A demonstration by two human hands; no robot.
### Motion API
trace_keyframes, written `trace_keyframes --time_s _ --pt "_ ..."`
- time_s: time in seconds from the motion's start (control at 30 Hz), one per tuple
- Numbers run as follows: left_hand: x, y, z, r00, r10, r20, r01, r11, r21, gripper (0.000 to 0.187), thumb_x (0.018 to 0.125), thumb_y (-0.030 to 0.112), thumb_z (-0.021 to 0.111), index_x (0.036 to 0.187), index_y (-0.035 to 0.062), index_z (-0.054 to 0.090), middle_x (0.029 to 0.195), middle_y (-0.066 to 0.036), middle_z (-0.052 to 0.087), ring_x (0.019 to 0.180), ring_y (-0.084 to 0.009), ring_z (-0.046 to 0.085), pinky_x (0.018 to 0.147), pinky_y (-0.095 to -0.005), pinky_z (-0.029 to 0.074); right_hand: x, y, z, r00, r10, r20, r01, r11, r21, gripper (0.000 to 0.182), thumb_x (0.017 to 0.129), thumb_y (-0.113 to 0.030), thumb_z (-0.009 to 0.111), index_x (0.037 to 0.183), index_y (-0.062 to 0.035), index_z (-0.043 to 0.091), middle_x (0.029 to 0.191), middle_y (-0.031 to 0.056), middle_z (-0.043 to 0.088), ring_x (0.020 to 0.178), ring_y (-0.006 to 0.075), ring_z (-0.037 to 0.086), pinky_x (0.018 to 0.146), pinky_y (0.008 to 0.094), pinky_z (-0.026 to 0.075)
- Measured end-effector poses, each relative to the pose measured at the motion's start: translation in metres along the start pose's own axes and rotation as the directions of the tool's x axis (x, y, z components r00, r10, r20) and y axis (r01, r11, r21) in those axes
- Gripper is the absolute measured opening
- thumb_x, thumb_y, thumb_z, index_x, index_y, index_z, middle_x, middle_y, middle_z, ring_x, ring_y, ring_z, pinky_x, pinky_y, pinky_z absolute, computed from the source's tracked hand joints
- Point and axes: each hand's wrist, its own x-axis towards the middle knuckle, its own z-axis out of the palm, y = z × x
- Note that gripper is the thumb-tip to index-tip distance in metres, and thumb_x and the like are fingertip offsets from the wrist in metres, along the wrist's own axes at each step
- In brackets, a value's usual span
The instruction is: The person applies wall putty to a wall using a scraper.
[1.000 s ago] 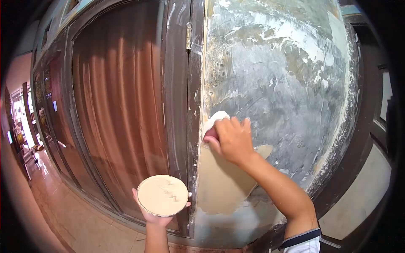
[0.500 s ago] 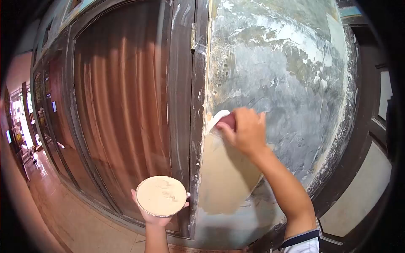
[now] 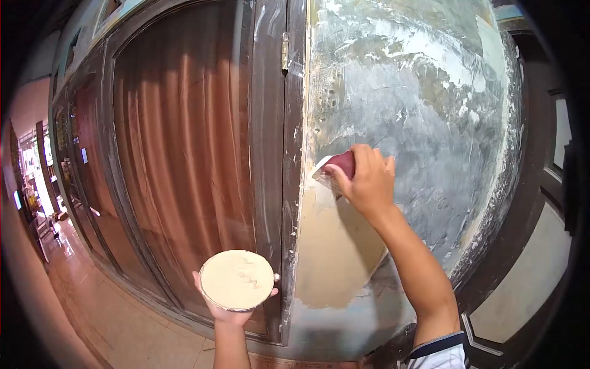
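Note:
In my right hand is a putty knife with a dark red handle, gripped between thumb and fingers. Its blade is at the left edge of the wall, just above a patch of beige putty spread over the grey surface. My left hand holds up a round bowl from underneath, fingers wrapped about its sides. Smooth cream putty fills the bowl to the rim, with a few wavy marks on top.
The grey wall has rough white smears higher up. Left of it stand a dark wooden door frame with a brass hinge and a glass panel backed by a brown curtain. Another dark panelled door is at right.
My right hand has moved slightly up and right, tilting the putty knife so more of its handle and blade shows. The whole view has shifted a little; the bowl remains held.

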Motion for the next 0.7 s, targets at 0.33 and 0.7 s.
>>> trace_keyframes --time_s 0.33,0.7 --pt "-0.008 0.006 0.005 1.000 -0.030 -0.006 0.029 0.992 -0.122 0.116 0.082 0.097 0.040 0.160 0.0104 0.037 0.157 -0.028 0.044 0.132 -0.0708 0.043 0.098 -0.0875 0.040 -0.048 -0.024 0.015 0.961 -0.187 0.205 0.192 0.981 -0.006 0.038 0.086 -0.046 0.077 0.099 -0.0131 0.063 0.093 0.0043 0.060 0.090 0.0260 0.057 0.080 0.0466 0.039" --pt "-0.015 0.011 -0.004 1.000 0.009 0.000 -0.009 1.000 -0.025 0.115 0.083 0.096 0.040 0.158 0.0081 0.041 0.154 -0.029 0.047 0.129 -0.0711 0.046 0.096 -0.0859 0.043 -0.086 -0.033 0.022 0.932 -0.252 0.260 0.228 0.966 0.117 0.039 0.089 -0.048 0.074 0.094 -0.0123 0.061 0.089 0.0051 0.060 0.085 0.0279 0.057 0.080 0.0455 0.039"
